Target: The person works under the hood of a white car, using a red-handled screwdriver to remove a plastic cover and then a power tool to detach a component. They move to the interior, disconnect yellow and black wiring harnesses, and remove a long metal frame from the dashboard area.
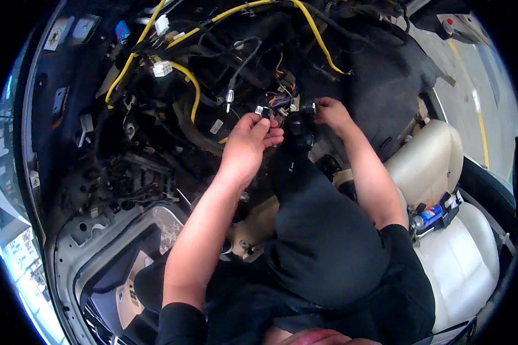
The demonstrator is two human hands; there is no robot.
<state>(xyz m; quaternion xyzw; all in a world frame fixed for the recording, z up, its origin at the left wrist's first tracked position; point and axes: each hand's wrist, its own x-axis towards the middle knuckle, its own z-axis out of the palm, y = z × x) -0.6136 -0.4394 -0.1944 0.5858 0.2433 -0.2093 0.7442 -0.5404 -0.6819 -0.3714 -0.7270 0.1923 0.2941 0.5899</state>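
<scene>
View: head camera, looking down into a stripped car interior.
Left hand: bare, raised beside the wiring, its fingers reaching up and right (244, 144).
Left grip: thumb and forefinger pinched together on a small plug (261, 110); the other fingers are loosely curled.
Plug position: at the fingertips, just left of a bundle of coloured wires (283, 98).
Plug direction: the pale end sticks out past the fingertips toward the upper left; the rest is covered, so its long axis cannot be told for sure.
Right hand: to the right of the wires, fingers pointing left (332, 115).
Right grip: fingers bent close together at the edge of a dark piece (309, 109); whether they have hold of it cannot be told.
Dark piece: between the wires and the right hand; too dim to read its axis.
Nearby cable: a grey lead with a metal tip (229, 99), lengthwise up and down, tip toward the lower edge.
Upper left: yellow cable (230, 11) and a white connector block (162, 69).
Right side: pale seat (428, 155), with a blue can (429, 216) lying near it.
</scene>
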